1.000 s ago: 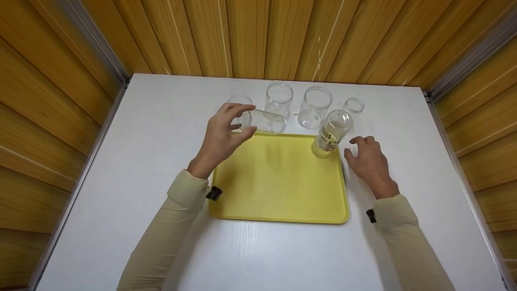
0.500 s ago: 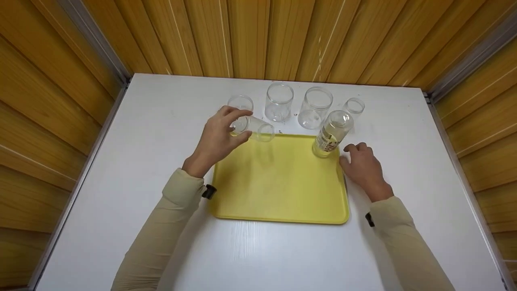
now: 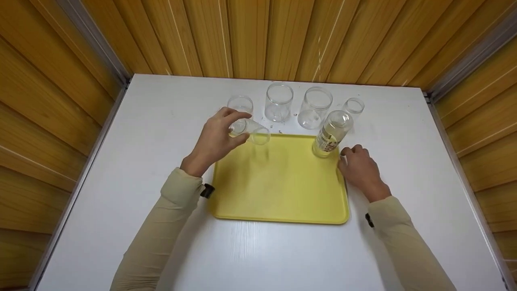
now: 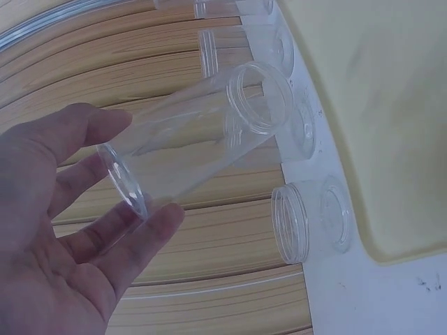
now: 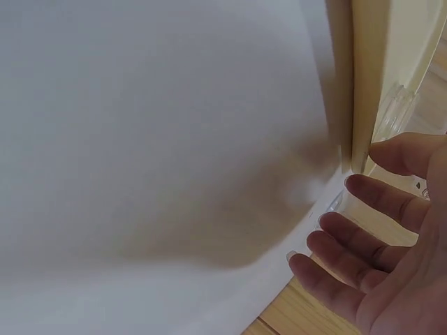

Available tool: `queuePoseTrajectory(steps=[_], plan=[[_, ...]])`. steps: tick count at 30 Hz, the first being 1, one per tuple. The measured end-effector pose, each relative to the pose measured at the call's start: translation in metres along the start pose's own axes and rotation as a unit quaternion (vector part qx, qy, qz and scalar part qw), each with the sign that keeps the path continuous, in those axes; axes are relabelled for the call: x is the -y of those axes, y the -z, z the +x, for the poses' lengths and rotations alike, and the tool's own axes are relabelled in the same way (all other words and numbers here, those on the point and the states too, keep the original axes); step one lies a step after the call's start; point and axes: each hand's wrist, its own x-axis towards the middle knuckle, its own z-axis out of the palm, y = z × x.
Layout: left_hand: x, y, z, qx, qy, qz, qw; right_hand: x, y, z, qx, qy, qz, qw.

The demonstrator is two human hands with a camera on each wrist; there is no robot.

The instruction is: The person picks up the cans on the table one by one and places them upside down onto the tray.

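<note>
My left hand (image 3: 220, 135) pinches a clear plastic jar (image 3: 258, 132) by its base, above the far left part of the yellow tray (image 3: 282, 190). The jar is tilted, its threaded open mouth facing away from the palm in the left wrist view. At the tray's right edge, my right hand (image 3: 359, 167) has thumb and index finger on either side of the rim, while the other fingers (image 5: 335, 283) extend loosely below. On the tray's far right corner stands a clear bottle (image 3: 331, 135) with printed lettering, just beyond the right hand.
Behind the tray stand several clear jars: one (image 3: 240, 101) partly hidden by the left hand, two taller ones (image 3: 278, 103) (image 3: 315, 107), and a small one (image 3: 354, 106) at the right. Wood-patterned panels (image 3: 250, 36) border the white table (image 3: 161, 113).
The left hand has shifted slightly left, drawing the jar back and tipping its mouth lower toward the tray. The right hand has moved left onto the tray's rim.
</note>
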Motion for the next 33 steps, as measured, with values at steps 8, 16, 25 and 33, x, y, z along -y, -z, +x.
queuePoseTrajectory(steps=[8, 16, 25, 33], plan=[[0.002, -0.002, 0.000, 0.007, 0.005, 0.004, 1.0000, 0.001, -0.001, 0.003, 0.000, 0.020, -0.025, 0.9995], [0.002, -0.003, 0.002, 0.017, 0.003, 0.007, 0.9998, -0.004, -0.006, 0.003, 0.003, 0.034, -0.045, 0.9984], [0.004, -0.003, 0.005, 0.042, 0.028, 0.036, 0.9981, -0.005, -0.009, 0.005, 0.004, 0.026, -0.034, 0.9991], [0.006, 0.000, 0.010, 0.063, 0.057, 0.080, 0.9932, -0.006, -0.010, 0.005, 0.003, 0.022, -0.032, 0.9992]])
